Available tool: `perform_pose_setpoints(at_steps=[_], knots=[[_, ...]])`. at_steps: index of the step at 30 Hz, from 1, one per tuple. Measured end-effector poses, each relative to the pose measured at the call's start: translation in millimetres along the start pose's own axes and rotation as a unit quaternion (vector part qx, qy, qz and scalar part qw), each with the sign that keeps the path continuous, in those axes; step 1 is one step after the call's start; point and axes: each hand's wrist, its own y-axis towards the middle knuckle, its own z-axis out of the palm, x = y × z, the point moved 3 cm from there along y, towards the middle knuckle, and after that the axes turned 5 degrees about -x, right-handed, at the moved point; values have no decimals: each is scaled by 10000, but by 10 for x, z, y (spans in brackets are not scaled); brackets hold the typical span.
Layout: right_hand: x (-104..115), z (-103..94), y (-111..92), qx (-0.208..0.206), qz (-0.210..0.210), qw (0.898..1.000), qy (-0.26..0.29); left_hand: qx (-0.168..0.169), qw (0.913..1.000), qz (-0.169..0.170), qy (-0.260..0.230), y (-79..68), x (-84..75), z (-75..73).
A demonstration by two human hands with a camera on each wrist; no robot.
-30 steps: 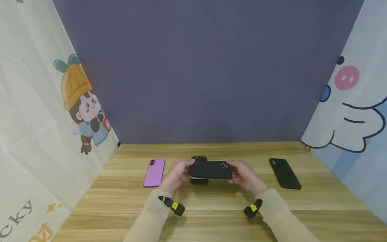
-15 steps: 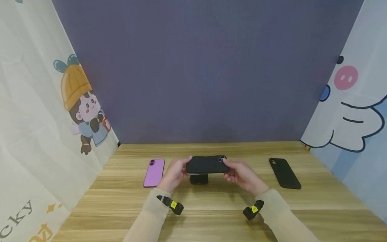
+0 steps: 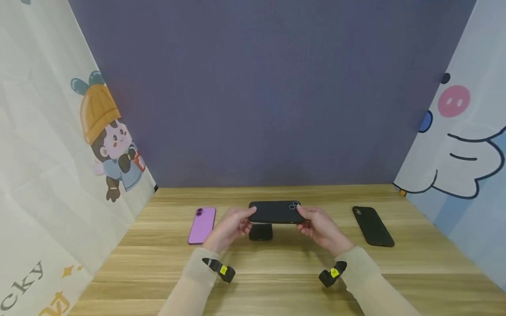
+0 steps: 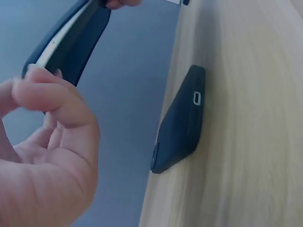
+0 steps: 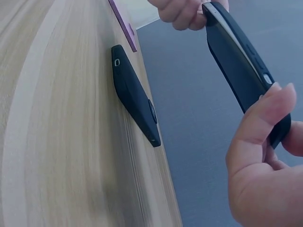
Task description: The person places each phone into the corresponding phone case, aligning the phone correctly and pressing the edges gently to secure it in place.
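Head view: got a black-cased phone (image 3: 274,212) in midair, long axis left-to-right, camera end to the right, pinched at both ends by left hand (image 3: 230,226) and right hand (image 3: 323,227). Hangs over wooden table (image 3: 276,278), kinda covering a second black phone (image 3: 260,232), well apart from purple phone (image 3: 202,226) and black phone case (image 3: 373,227). Left wrist: looks slanted, pale along one side. Right wrist: gripped near the camera end, off the table.

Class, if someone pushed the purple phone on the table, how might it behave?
The purple phone lies flat on the table, so it would probably slide rather than roll or tip. Its straight, unbent shape suggests stiffness. It looks smooth, so may feel slippery.
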Motion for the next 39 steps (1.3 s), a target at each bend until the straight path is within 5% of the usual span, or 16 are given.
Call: perform_pose_setpoints(at_steps=[9,27,39], knots=[[-15,-2,4,-10,49,10000,-34,199,9974,87,685,-56,54,-51],[-17,-23,2,137,166,9995,229,226,9984,298,421,-24,45,-10],[-17,-41,-42,827,188,9963,-132,-100,9989,384,268,-17,51,-1]])
